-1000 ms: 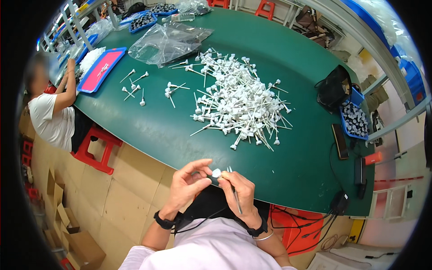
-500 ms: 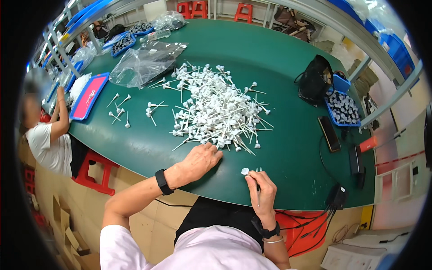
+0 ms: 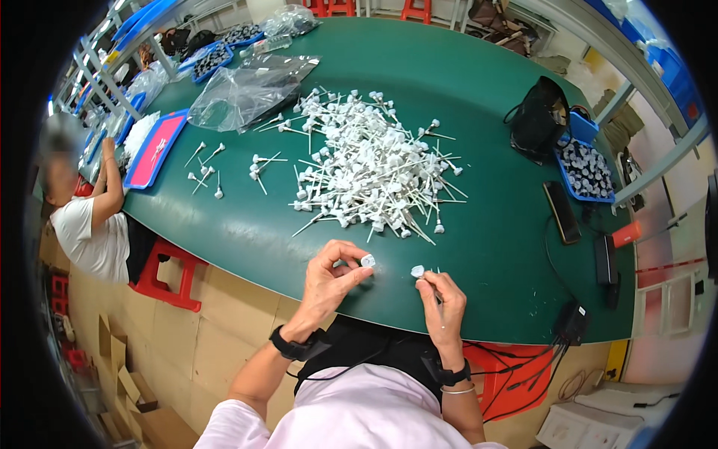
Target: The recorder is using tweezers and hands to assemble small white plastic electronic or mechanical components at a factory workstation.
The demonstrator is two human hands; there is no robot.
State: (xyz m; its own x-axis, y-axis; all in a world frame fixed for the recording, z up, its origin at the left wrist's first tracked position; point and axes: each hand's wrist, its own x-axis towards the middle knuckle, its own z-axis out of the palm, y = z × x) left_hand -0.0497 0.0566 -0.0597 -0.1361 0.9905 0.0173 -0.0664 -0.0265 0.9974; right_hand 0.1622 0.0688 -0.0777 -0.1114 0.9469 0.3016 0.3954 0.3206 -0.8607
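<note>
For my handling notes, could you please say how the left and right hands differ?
The left hand pinches a white piece with no tool visible; the right hand holds another piece and a slim metal tool. A bangle circles the right hand's wrist; none shows at the left's. Both pinch a white piece and have black wristbands.

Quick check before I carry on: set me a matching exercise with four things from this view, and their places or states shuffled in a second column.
Things:
1. left hand
2. heap of white-headed sticks
3. black bag
4. pink-bottomed tray

Places or states:
A. on the table's right side
B. by the table's left edge
C. pinching a white piece
D. spread around the table's middle

Pairs: 1-C, 2-D, 3-A, 4-B
</note>
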